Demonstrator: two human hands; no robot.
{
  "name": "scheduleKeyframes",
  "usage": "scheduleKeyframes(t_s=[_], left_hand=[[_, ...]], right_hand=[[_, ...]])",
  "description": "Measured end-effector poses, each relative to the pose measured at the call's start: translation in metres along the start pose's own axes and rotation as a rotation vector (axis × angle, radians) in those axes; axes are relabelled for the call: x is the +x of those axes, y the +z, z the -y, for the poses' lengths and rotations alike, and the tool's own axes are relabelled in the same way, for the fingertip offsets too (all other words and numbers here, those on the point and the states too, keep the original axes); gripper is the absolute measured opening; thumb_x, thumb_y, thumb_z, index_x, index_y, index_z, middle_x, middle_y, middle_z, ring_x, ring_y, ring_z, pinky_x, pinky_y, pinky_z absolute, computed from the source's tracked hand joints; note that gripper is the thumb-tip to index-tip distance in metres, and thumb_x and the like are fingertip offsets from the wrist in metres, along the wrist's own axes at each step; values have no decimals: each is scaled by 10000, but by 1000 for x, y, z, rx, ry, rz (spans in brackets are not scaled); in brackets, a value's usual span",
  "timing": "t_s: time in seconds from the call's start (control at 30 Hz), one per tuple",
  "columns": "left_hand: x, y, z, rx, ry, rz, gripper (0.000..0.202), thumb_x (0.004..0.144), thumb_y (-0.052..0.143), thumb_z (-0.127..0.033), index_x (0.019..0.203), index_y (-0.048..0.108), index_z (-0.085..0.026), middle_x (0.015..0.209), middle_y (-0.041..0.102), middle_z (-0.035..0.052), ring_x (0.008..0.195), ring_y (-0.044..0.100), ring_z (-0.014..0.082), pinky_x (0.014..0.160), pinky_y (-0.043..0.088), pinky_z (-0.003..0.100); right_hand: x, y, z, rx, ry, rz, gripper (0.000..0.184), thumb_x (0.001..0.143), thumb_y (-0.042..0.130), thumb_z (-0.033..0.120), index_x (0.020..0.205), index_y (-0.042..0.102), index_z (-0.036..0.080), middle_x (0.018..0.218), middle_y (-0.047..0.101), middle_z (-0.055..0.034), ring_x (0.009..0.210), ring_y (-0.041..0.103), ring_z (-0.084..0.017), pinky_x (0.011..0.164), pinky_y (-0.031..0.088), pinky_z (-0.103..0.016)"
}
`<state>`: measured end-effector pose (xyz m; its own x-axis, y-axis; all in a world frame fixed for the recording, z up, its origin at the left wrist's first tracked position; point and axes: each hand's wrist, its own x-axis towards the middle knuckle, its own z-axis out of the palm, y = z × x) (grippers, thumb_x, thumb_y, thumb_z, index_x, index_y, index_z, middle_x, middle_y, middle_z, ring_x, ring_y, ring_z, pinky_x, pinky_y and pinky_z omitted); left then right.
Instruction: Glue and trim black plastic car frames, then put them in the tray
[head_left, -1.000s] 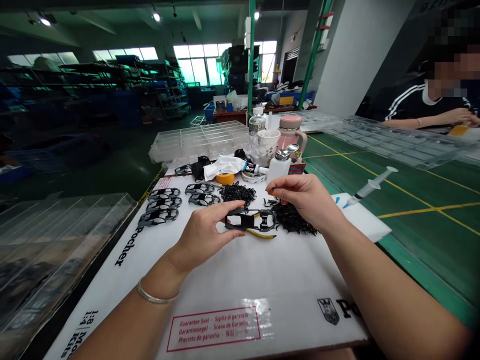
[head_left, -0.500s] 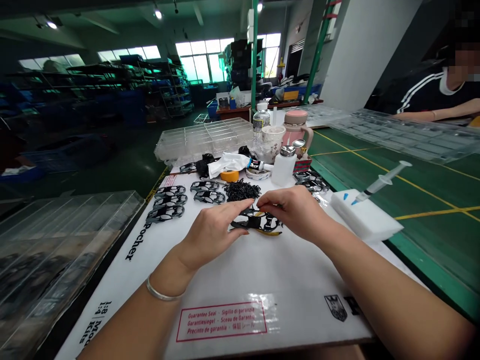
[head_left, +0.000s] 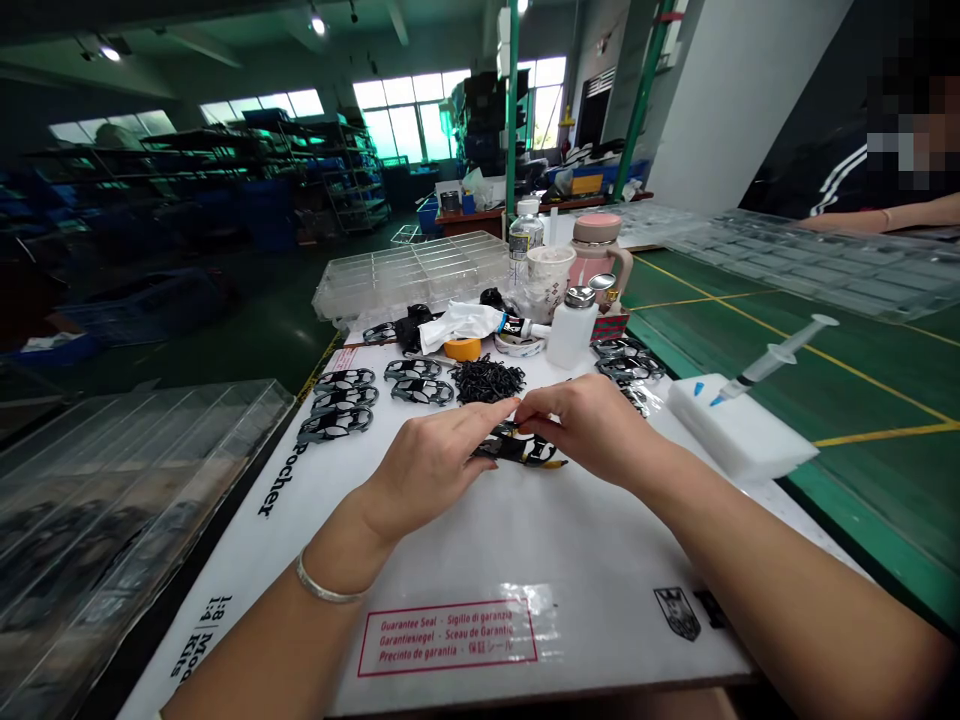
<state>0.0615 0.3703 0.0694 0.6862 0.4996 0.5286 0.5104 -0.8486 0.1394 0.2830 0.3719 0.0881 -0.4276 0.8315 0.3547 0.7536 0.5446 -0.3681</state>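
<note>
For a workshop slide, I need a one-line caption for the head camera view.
Left hand and right hand handle a black openwork part on a white printed carton beside matching parts.

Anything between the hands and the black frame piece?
Nothing visible. The left hand and right hand are both right at the black frame piece, fingers over it. A yellow-handled tool shows at the piece's near edge, but it isn't between the hands and the piece.

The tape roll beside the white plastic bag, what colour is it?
The tape roll is orange-yellow, and it shows best in the head view.
</note>
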Motion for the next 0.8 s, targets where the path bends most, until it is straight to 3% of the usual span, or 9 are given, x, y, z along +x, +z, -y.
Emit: scheduleKeyframes(t_s=[0.23,0.43,0.57,0.8], left_hand=[[2,-1,-2,14,52,-15,732,811,692,-110,1452,359,-229,1299,620,81,1150,627,239,931,571,357],[3,-4,-6,-53,122,-9,687,854,539,-6,1466,336,-243,1357,578,55,1209,585,188,1017,526,344],[3,-6,-7,-60,153,-47,703,847,496,21,1472,327,-254,1328,599,49,1199,593,185,1009,534,348],[3,-4,-4,-78,170,-137,664,830,587,1,1428,396,-215,1319,610,57,1217,582,177,1044,507,309]], right_hand=[[1,0,-2,272,132,50,163,752,683,122,880,714,218,717,712,34,634,639,-131,577,402,-229],[5,-1,-11,671,286,255,187,695,722,237,875,720,186,658,683,2,609,615,-153,526,417,-238],[5,-5,-13,769,279,309,251,674,735,270,907,712,177,705,693,-16,662,632,-171,574,458,-254],[4,-10,-14,864,272,334,257,694,744,260,931,713,166,736,693,-14,661,616,-137,598,457,-231]])
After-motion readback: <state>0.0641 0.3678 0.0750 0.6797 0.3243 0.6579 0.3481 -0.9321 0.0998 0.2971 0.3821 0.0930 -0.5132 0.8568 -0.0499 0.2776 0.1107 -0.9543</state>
